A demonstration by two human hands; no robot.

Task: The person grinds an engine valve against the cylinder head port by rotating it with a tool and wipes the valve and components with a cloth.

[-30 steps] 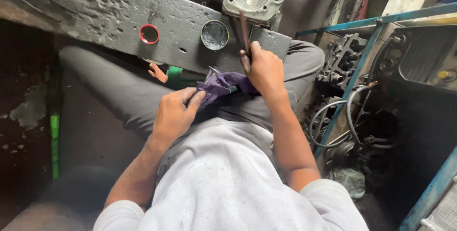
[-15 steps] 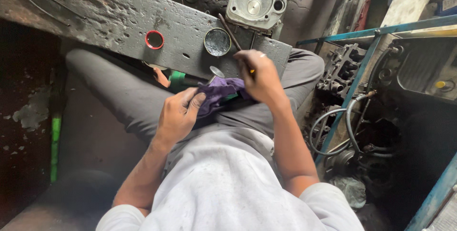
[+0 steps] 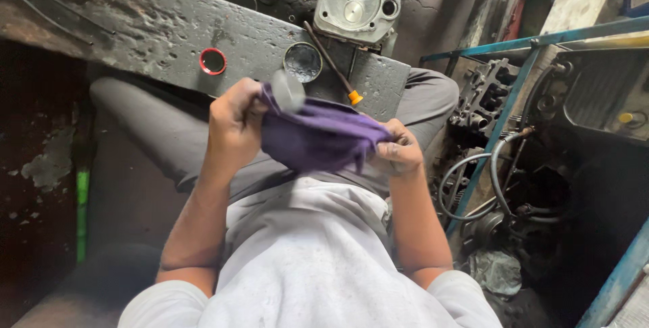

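Observation:
My left hand (image 3: 233,125) and my right hand (image 3: 399,152) are raised in front of my chest, both gripping a purple cloth (image 3: 318,135) stretched between them. A small round grey metal disc (image 3: 289,90) sticks out of the cloth beside my left hand; it is blurred. On the grey block (image 3: 135,24) ahead lie a rod-like tool with an orange end (image 3: 334,64), a red ring (image 3: 213,61) and a round metal cap (image 3: 302,61). A grey engine head casting (image 3: 357,0) stands beyond them.
My legs in grey trousers (image 3: 155,138) stretch under the block. To the right are a blue metal frame (image 3: 507,98), hoses (image 3: 487,179) and dark engine parts (image 3: 483,95). A green strip (image 3: 82,213) lies on the dirty floor at the left.
My right hand has left the rod-like tool on the block and come back to the cloth. Both hands lifted the cloth up from my lap, and the metal disc now shows.

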